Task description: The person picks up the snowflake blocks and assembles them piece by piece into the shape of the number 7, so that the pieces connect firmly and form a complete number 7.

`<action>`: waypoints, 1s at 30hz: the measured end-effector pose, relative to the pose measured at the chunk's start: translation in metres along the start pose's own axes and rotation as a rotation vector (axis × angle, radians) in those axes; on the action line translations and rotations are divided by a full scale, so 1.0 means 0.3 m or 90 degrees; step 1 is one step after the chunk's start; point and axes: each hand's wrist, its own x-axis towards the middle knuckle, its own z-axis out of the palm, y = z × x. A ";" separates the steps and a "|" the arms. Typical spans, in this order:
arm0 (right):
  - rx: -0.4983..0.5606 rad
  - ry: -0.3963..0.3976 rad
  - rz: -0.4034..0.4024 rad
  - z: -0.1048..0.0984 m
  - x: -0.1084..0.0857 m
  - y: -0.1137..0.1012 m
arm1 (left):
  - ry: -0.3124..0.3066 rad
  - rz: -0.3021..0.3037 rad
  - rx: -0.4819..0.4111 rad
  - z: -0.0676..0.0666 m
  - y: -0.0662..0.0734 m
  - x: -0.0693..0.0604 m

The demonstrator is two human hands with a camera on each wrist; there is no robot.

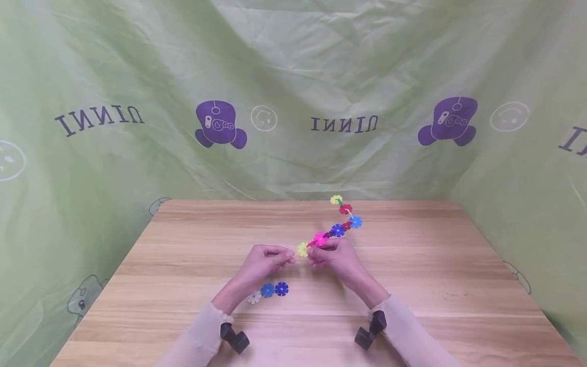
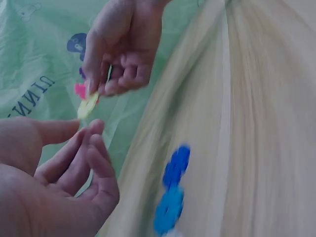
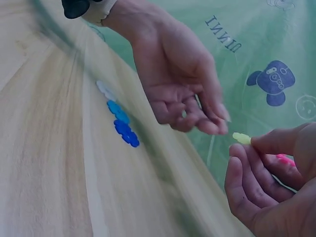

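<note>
A chain of interlocking plastic snowflake discs (image 1: 337, 230) in several colours stretches from my hands toward the table's far edge. My right hand (image 1: 337, 257) pinches it near its close end, at a yellow disc (image 1: 302, 249) beside a pink disc (image 1: 320, 238). My left hand (image 1: 268, 260) is just left of the yellow disc, thumb and fingertips brought together. Between them shows what looks like a pale see-through disc, mostly hidden. In the right wrist view, a small gap separates the left fingertips (image 3: 217, 127) from the yellow disc (image 3: 241, 138).
On the wooden table (image 1: 412, 306) below my left hand lie a whitish disc (image 1: 254, 297), a light blue disc (image 1: 268, 290) and a dark blue disc (image 1: 282, 289) in a row. A green printed cloth (image 1: 284, 163) hangs behind the table and along both sides.
</note>
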 end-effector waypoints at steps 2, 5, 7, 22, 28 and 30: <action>-0.004 0.009 0.002 -0.011 -0.001 -0.004 | -0.013 0.014 0.063 -0.029 -0.003 -0.012; -0.010 0.020 0.007 -0.024 -0.006 -0.010 | -0.025 0.042 0.178 -0.065 -0.015 -0.033; -0.013 0.021 0.008 -0.032 -0.008 -0.014 | -0.037 0.066 0.248 -0.078 -0.027 -0.042; 0.003 0.024 0.025 -0.040 -0.009 -0.013 | -0.094 0.115 0.410 -0.067 -0.061 -0.062; 0.012 0.022 0.021 -0.038 -0.009 -0.012 | -0.098 0.105 0.411 -0.065 -0.058 -0.054; 0.011 0.021 0.022 -0.038 -0.007 -0.011 | -0.105 0.102 0.400 -0.064 -0.054 -0.052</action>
